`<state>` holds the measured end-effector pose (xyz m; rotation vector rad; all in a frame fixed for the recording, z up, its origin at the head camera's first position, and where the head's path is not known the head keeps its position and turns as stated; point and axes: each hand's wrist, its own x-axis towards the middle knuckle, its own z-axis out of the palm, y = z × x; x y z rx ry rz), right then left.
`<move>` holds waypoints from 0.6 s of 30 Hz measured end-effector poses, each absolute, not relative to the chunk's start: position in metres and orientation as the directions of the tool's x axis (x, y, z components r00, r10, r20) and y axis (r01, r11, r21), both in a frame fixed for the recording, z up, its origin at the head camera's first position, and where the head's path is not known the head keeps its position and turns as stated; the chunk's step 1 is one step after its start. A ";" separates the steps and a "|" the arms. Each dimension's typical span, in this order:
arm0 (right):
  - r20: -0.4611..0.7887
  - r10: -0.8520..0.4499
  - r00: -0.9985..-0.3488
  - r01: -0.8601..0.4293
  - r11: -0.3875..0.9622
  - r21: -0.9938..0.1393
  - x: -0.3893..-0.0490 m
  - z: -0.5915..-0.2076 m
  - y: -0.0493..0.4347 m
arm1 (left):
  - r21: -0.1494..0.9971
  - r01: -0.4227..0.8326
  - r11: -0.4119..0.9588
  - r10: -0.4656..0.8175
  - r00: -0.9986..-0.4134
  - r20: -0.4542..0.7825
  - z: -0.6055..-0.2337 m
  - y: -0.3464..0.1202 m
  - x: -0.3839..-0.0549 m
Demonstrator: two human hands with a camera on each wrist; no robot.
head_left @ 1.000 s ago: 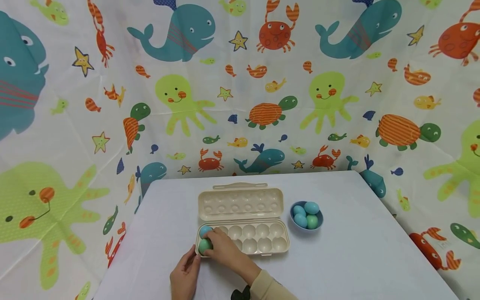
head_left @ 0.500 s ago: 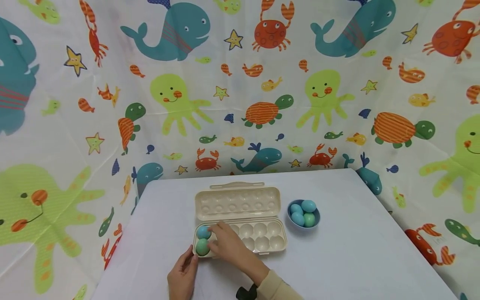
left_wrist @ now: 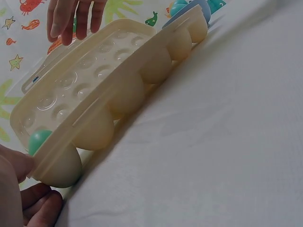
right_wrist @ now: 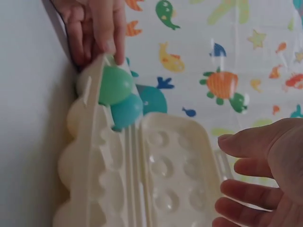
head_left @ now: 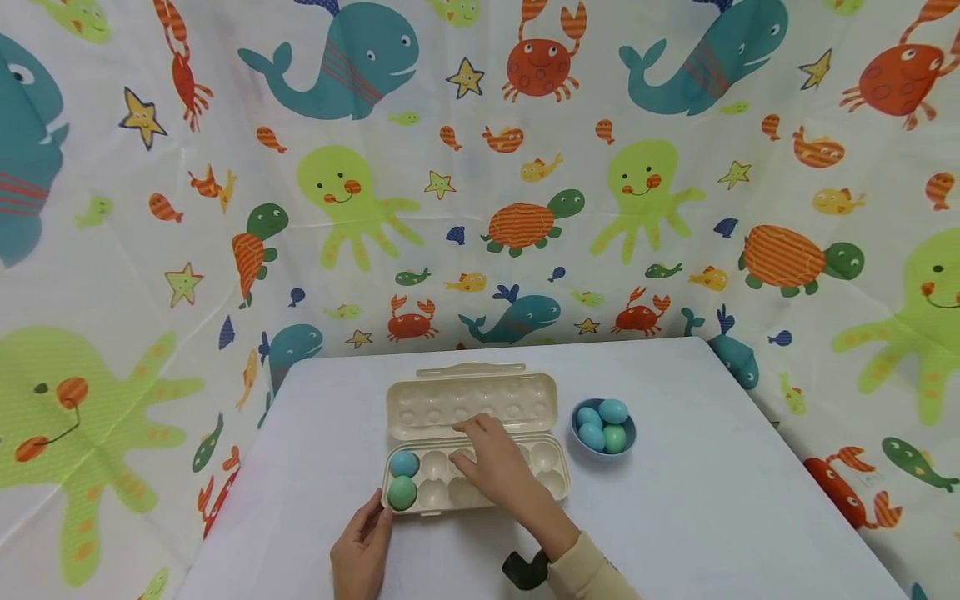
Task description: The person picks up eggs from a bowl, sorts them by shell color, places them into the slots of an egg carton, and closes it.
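Observation:
A cream egg carton (head_left: 432, 495) lies open on the table, its dimpled lid (head_left: 472, 385) folded back behind it. Two eggs fill its left end: a blue egg (head_left: 404, 463) in the back row and a green egg (head_left: 402, 493) in the front row. My left hand (head_left: 360, 550) grips the carton's front left corner; in the left wrist view its thumb is at the rim and its fingers are underneath. Above the middle of the carton, my right hand (head_left: 501, 468) hangs with spread, relaxed fingers and holds nothing, hiding some cups.
To the right of the carton stands a blue bowl (head_left: 600, 455) with several blue eggs (head_left: 591, 437) and a green egg (head_left: 614, 438). A white cloth covers the table (head_left: 675, 500). Behind it hangs a sea-animal curtain (head_left: 420, 50). A black device (head_left: 525, 571) sits by the right wrist.
My right hand has let go of the green egg, which stays in the front left cup, and has moved right and up over the carton. The left hand keeps its grip on the corner.

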<state>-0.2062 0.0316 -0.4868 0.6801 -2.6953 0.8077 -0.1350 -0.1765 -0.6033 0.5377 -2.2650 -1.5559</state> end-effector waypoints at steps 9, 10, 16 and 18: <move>0.359 -0.249 -0.899 -0.409 0.768 -0.493 -0.213 -0.475 0.066 | 0.937 -0.118 0.329 -0.502 -0.862 0.068 -0.605 -0.177 -0.136; 0.357 -0.235 -0.904 -0.396 0.774 -0.494 -0.214 -0.475 0.070 | 0.936 -0.122 0.332 -0.503 -0.862 0.066 -0.605 -0.177 -0.136; 0.326 -0.127 -0.937 -0.290 0.803 -0.521 -0.220 -0.475 0.095 | 0.936 -0.118 0.332 -0.499 -0.864 0.068 -0.603 -0.176 -0.136; 0.344 -0.097 -0.934 -0.277 0.806 -0.523 -0.223 -0.474 0.104 | 0.940 -0.109 0.324 -0.495 -0.866 0.071 -0.603 -0.176 -0.136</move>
